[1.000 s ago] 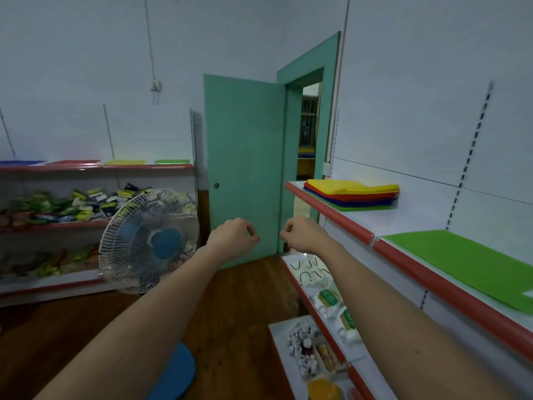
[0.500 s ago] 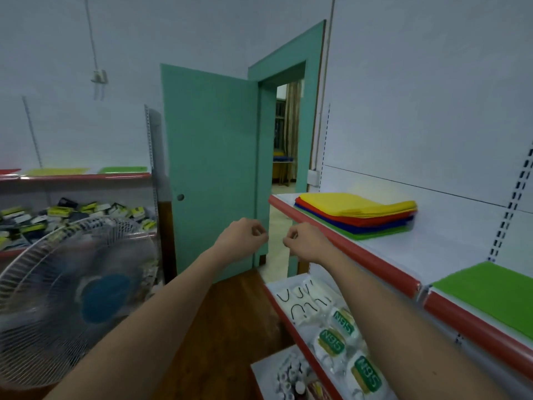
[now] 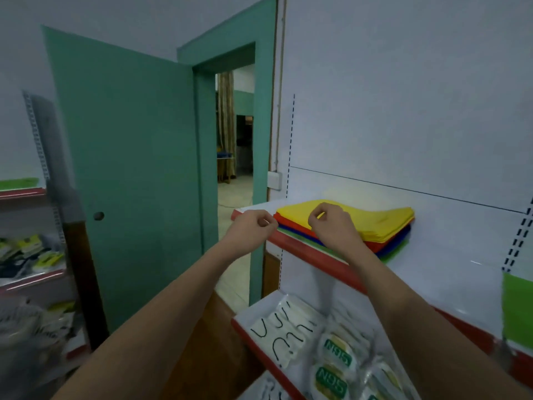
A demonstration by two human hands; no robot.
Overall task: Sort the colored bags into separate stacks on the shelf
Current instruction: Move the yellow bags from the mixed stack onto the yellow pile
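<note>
A mixed stack of flat bags (image 3: 372, 226) lies on the white shelf (image 3: 450, 269) with the red front edge: yellow on top, then red, blue and green below. A separate green bag (image 3: 517, 310) lies further right on the same shelf. My right hand (image 3: 331, 223) hovers over the near left corner of the stack with its fingers curled and nothing in them. My left hand (image 3: 251, 226) is just left of the stack at the shelf's end, fingers curled, also holding nothing.
An open teal door (image 3: 129, 168) and doorway stand left of the shelf. A lower shelf (image 3: 259, 342) below holds white packets with green labels. Another shelving unit (image 3: 28, 255) with goods stands at the far left.
I have come closer to the shelf and turned right. Both hands rose and moved forward; the right hand now reaches over the stack's corner. The fan has left the view.
</note>
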